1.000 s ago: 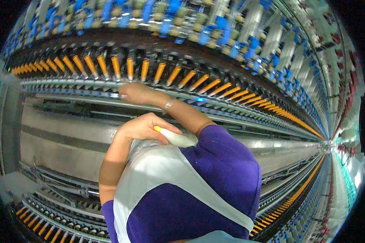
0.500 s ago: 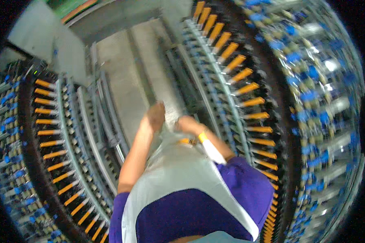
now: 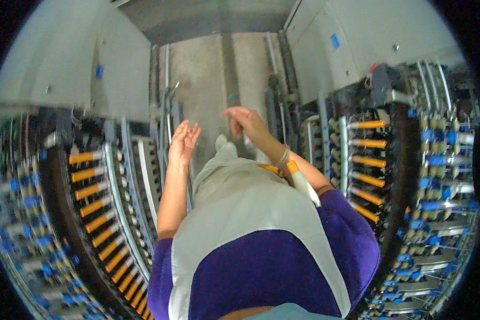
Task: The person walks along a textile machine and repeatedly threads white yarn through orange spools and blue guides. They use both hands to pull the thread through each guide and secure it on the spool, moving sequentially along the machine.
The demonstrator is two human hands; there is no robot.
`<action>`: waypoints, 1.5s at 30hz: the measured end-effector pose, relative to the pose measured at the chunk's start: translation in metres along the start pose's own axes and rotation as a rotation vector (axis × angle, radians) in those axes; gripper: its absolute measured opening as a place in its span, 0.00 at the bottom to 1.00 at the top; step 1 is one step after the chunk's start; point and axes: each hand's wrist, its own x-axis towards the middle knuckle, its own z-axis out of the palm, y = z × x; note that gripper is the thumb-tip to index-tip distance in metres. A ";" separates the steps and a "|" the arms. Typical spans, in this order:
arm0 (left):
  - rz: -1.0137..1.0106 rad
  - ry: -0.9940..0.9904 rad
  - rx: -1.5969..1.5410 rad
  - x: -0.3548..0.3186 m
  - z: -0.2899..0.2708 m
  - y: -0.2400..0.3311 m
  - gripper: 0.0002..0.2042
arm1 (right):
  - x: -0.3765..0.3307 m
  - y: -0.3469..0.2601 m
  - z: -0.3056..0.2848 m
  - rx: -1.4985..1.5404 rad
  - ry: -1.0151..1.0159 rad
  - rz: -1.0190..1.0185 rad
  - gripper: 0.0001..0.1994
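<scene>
My left hand (image 3: 183, 143) is raised over the aisle floor, palm partly turned up and fingers apart, with nothing in it. To its right, my right hand (image 3: 248, 125) hangs in front of the grey apron (image 3: 240, 197); its fingers are bent but apart, and I see nothing held. A bracelet (image 3: 285, 154) circles the right wrist. Along the right forearm lies a white strip with an orange end (image 3: 301, 178). Another orange piece (image 3: 271, 169) shows at the apron's edge, partly hidden by the right wrist. Neither hand touches the machines.
Long machines flank me on both sides. Rows of orange-ended tubes (image 3: 98, 208) on the left and similar orange-ended tubes (image 3: 369, 161) on the right line them, with blue and beige parts above. Grey cabinets (image 3: 122, 69) stand ahead. A concrete aisle floor (image 3: 197, 69) runs between.
My hands, close together before, have moved apart; the left has opened out. The view has turned and shifted toward the aisle's far end, so the grey cabinets show larger.
</scene>
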 end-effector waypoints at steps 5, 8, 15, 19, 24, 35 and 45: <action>-0.120 -0.330 -0.109 0.216 0.138 0.025 0.10 | 0.126 -0.042 -0.132 -0.781 0.337 -0.179 0.22; -0.286 -0.473 0.314 0.363 0.209 0.032 0.09 | 0.209 -0.054 -0.204 0.132 0.433 -0.071 0.24; 0.349 0.185 1.433 0.579 0.200 0.096 0.09 | 0.436 -0.142 -0.389 0.489 0.789 -0.103 0.20; -0.679 0.531 1.793 0.581 0.106 0.118 0.12 | 0.568 -0.195 -0.477 0.178 0.717 -0.201 0.15; -0.913 0.519 1.681 0.640 0.054 0.102 0.15 | 0.734 -0.209 -0.596 -0.134 0.758 -0.234 0.04; 0.164 0.122 1.785 1.389 0.574 0.186 0.26 | 0.913 -0.372 -0.861 -0.237 1.030 -0.253 0.08; 0.532 -0.920 1.672 1.597 0.982 -0.095 0.21 | 0.910 -0.357 -1.138 0.313 1.554 -0.139 0.13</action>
